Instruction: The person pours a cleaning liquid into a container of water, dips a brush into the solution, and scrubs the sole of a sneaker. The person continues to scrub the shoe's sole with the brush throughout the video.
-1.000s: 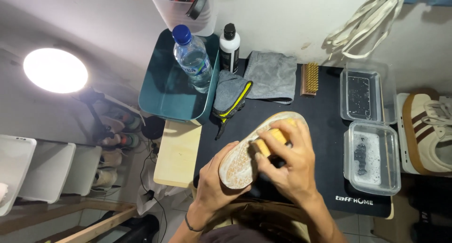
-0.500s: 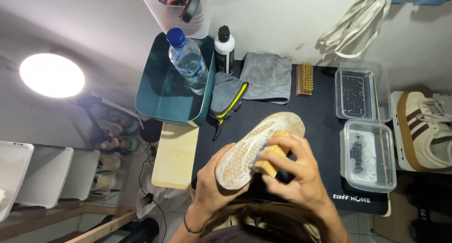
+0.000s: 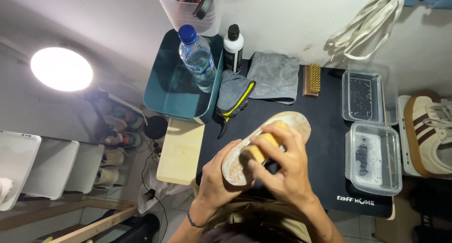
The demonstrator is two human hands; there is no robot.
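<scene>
A shoe (image 3: pixel 294 122) is held sole up over a black mat (image 3: pixel 325 144), its pale, dirty sole facing me. My left hand (image 3: pixel 217 177) grips it from below at the near end. My right hand (image 3: pixel 282 170) presses a small wooden brush (image 3: pixel 261 146) onto the middle of the sole, with its fingers wrapped over the brush.
A teal tub (image 3: pixel 172 90) at the back left holds a water bottle (image 3: pixel 197 57). Beside it are a white bottle with a black cap (image 3: pixel 232 47), grey cloths (image 3: pixel 275 76) and a second wooden brush (image 3: pixel 311 79). Two clear trays (image 3: pixel 372 158) sit right, a striped shoe (image 3: pixel 431 130) beyond. A round lamp (image 3: pixel 61 68) glows left.
My right hand with the brush has slid along the sole from near the toe toward the middle. The shoe stays in my left hand. The view has shifted slightly.
</scene>
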